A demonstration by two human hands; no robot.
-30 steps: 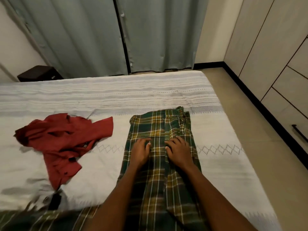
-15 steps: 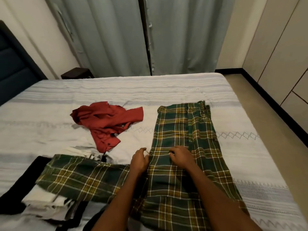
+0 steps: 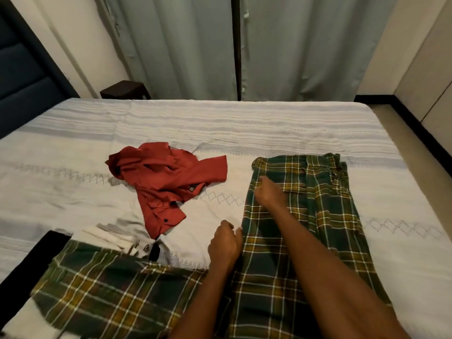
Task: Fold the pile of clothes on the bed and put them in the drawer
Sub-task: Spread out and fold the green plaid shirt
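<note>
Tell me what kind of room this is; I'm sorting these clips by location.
Most likely a bedroom. A wide bed with a pale woven cover fills the view, a dark padded headboard stands at its left, and floor-length grey curtains hang behind it. Clothes lie spread on the bed.

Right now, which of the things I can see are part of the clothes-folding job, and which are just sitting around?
Part of the job:
plaid trousers, under the right hand and left hand
red shirt
second plaid garment
bed

Just there:
curtains
dark stool
headboard
</note>
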